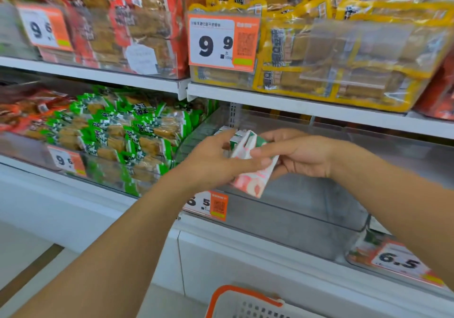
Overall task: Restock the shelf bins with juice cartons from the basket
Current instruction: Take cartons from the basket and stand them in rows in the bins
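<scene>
A pink and white juice carton [253, 182] with a green top is tilted over the front edge of a clear shelf bin [307, 202]. My left hand [211, 162] grips it from the left and my right hand [302, 155] holds its upper right side. A second carton [224, 130] shows partly behind my left fingers, inside the bin. The white basket [245, 303] with an orange rim sits at the bottom edge; its contents are hidden.
Green snack packs [127, 135] fill the bin to the left. Yellow packs [344, 54] and red packs [118, 27] crowd the shelf above. Price tags [208, 204] hang on the bin fronts. Another bin at lower right holds cartons [363, 251].
</scene>
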